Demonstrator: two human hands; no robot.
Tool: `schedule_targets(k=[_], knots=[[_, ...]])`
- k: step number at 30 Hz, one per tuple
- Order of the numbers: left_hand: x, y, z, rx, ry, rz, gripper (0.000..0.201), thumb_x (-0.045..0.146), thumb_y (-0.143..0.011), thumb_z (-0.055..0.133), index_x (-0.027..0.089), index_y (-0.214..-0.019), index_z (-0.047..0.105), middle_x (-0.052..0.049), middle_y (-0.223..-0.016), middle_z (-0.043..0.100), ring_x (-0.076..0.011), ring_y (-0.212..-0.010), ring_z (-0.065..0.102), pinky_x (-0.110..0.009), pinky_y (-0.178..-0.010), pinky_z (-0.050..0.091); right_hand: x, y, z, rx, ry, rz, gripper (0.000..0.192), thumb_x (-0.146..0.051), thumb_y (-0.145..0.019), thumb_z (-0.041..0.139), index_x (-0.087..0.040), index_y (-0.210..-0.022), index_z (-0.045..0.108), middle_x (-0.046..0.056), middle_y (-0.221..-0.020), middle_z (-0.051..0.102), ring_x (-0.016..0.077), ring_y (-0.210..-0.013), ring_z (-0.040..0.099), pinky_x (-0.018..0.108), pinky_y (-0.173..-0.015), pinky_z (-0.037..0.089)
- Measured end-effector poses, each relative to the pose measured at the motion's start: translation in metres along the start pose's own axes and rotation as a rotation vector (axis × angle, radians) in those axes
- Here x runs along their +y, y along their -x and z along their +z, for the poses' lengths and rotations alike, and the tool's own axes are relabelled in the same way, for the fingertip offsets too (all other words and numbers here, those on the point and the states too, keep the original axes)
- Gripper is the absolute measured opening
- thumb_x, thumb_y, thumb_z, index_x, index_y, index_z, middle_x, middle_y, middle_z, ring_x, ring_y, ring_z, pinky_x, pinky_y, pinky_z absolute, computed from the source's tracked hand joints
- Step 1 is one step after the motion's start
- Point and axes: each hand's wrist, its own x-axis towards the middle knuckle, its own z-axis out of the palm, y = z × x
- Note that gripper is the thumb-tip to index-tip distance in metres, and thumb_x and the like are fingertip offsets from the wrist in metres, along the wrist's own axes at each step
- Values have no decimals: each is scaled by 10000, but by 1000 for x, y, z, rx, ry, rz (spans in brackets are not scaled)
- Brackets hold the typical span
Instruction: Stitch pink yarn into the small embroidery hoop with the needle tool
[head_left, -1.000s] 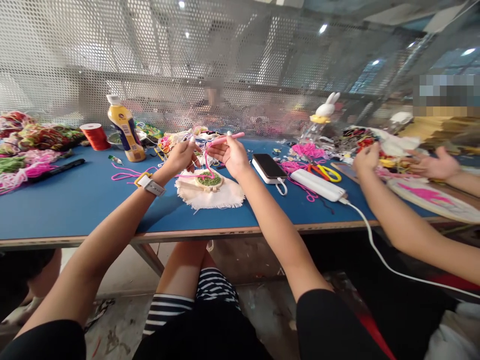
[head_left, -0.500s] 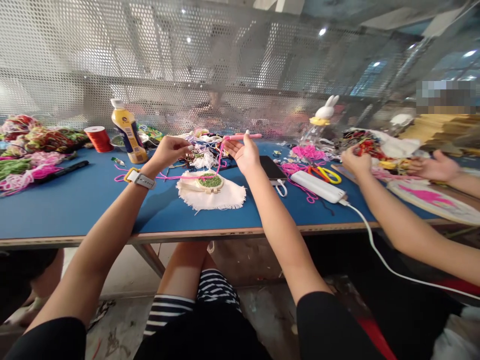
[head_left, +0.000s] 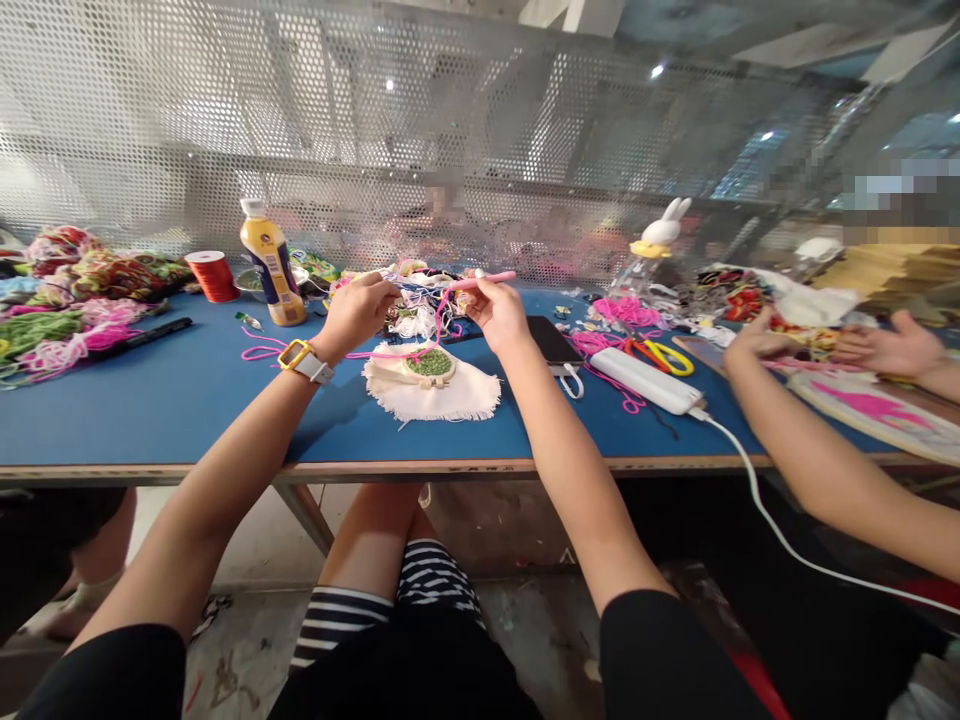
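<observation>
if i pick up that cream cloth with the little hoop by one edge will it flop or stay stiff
The cream cloth would probably droop at the edges: its frayed border spreads loose outside the hoop. The middle should stay flatter, since the hoop rings it. The pink yarn reaching down to it may tug or trail along.

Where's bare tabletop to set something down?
Widest patch: blue tabletop left of the left forearm, in front of the yarn heap and juice bottle. Smaller: between the right forearm, white power bank and front edge. Crowded: tangled yarn beyond the hooped cloth, pink yarn behind the power bank.
</observation>
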Motion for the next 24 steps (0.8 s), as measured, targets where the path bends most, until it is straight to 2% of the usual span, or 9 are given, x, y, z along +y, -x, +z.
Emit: schedule_targets(k=[4, 7, 9, 12, 15, 18, 21, 24], knots=[[4, 0, -5, 10, -170, 118, 265, 206, -921, 463, 161, -896, 722, -108, -796, 658, -190, -687, 574, -310, -562, 353, 2, -2, -2, 78, 63, -20, 207, -367, -797, 711, -199, -692, 652, -36, -637, 647, 61, -508, 545, 221, -550, 515], [8, 1, -6, 29, -227, 153, 264, 203, -929, 454, 149, -889, 708, -103, -787, 645, -186, -684, 562, -310, -557, 337, 3, -4, -3, 97, 50, -30, 195, -357, -758, 750, -203, -699, 645, -45, -614, 632, 71, -539, 576, 216, -566, 525], [11, 2, -6, -1, -242, 141, 275, 205, -932, 441, 143, -890, 705, -106, -797, 647, -188, -687, 561, -311, -556, 337, 2, -5, -5, 65, 33, -34, 160, -326, -729, 773, -214, -775, 668, -47, -660, 660, 81, -615, 621, 214, -608, 538], [13, 1, -6, -80, -241, 66, 308, 211, -945, 410, 133, -926, 707, -123, -836, 658, -200, -707, 571, -322, -568, 351, -2, -5, -7, 7, 28, -52, 213, -276, -699, 793, -242, -875, 678, -43, -806, 721, 96, -752, 667, 208, -662, 541], [12, 1, -6, -133, -203, 0, 302, 188, -928, 413, 132, -946, 709, -130, -863, 664, -212, -737, 585, -330, -588, 373, -5, -4, -10, -53, 41, -70, 247, -271, -673, 814, -257, -871, 667, -40, -917, 740, 113, -862, 678, 203, -680, 536], [11, 0, -5, -157, -166, -22, 282, 145, -883, 432, 135, -944, 707, -126, -871, 668, -217, -759, 592, -329, -595, 383, -5, -5, -11, -84, 58, -75, 252, -325, -657, 835, -247, -802, 643, -45, -812, 709, 101, -789, 663, 195, -643, 525], [13, 1, -5, -157, -174, -2, 272, 141, -876, 434, 130, -929, 700, -126, -876, 671, -211, -753, 586, -324, -589, 377, 0, -6, -11, 14, 87, -73, 290, -391, -675, 823, -238, -717, 580, -63, -645, 611, 80, -646, 613, 185, -568, 497], [18, 1, -6, -156, -196, 27, 274, 153, -895, 421, 122, -911, 693, -129, -886, 670, -194, -722, 573, -318, -579, 365, 2, -6, -9, 72, 75, -66, 267, -372, -722, 792, -237, -722, 562, -75, -606, 576, 71, -624, 607, 178, -570, 495]])
